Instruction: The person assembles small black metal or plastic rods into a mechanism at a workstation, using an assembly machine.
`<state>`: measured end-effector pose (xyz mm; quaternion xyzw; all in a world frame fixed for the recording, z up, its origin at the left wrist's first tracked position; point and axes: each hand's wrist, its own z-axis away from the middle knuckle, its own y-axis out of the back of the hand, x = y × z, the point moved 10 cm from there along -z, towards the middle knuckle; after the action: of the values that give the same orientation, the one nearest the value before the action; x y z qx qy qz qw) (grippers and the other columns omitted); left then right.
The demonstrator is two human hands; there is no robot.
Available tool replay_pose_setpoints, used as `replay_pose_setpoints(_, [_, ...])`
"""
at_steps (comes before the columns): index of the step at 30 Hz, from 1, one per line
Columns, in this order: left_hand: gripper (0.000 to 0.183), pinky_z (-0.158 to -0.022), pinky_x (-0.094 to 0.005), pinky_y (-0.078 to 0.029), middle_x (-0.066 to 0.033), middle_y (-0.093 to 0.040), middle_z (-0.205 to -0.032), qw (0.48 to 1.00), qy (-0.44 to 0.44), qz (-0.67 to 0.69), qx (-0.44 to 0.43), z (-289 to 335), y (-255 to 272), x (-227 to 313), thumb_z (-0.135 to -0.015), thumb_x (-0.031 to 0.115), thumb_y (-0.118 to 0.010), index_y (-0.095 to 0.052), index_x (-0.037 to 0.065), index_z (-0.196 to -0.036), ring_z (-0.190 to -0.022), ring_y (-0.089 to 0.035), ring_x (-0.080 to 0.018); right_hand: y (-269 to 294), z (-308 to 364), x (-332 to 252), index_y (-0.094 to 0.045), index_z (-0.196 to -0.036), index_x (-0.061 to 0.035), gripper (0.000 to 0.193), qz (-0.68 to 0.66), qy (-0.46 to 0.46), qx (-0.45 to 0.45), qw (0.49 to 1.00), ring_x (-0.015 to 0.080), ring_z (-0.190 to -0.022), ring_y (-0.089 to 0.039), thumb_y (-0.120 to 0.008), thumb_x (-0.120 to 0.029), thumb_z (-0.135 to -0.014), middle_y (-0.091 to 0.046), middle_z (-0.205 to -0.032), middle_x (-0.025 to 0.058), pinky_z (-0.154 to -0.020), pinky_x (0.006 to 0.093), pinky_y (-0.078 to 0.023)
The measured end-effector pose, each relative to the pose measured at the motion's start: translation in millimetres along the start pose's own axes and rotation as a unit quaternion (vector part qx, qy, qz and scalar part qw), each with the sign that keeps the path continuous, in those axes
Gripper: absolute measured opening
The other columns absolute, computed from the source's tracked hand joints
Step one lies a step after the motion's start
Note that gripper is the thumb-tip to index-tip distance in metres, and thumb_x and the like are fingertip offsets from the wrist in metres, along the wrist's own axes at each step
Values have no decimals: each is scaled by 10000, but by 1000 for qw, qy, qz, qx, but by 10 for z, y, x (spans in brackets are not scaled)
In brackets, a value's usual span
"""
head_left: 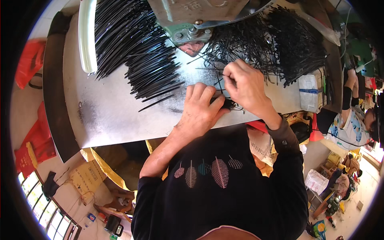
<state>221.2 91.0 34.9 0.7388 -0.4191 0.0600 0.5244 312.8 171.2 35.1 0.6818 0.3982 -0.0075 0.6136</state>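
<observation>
Two-handed work at the centre of the frame. The left hand (202, 105) is curled around a small black bundle (229, 104) near the front edge of the pale surface (120, 120); the right hand (246, 86), just beside it, has thumb and fingers closed on a thin black strip (210, 69). Upper left: a fanned pile of black rods (128, 44). Upper right: a tangled black heap (298, 44). Between these 2 masses: a metal machine part (196, 12).
</observation>
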Motion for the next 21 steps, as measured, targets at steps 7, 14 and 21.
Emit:
replay_pose_setpoints(7, [357,-811,-432,-393,-60,-562,-1018,1000,9,1,-4,-1,-4,-9,-671,224,-844,-687,86,-961,-960,-513,-285,14,-16,279,-623,-894,-45,74,-217,-147,11,965,199,-633,-643,-683,-69,-857,-659,-795,72,-597,340,-502])
replay_pose_setpoints(14, [343,-808,-435,-396,-69,-559,-1024,1000,5,-3,-5,6,-17,-12,-677,233,-840,-697,91,-955,-967,-513,-291,0,-82,-84,-641,-882,-22,84,-92,-3,38,995,230,-576,-613,-717,2,-854,-624,-724,97,-538,353,-470])
replay_pose_setpoints(21, [328,-807,-438,-395,-75,-545,-1014,1000,-1,0,-6,11,-28,-16,-676,244,-842,-695,89,-927,-973,-510,-295,-191,-182,-89,-593,-815,-43,107,59,-35,-38,997,360,-676,-643,-695,-73,-830,-644,-762,132,-580,470,-479])
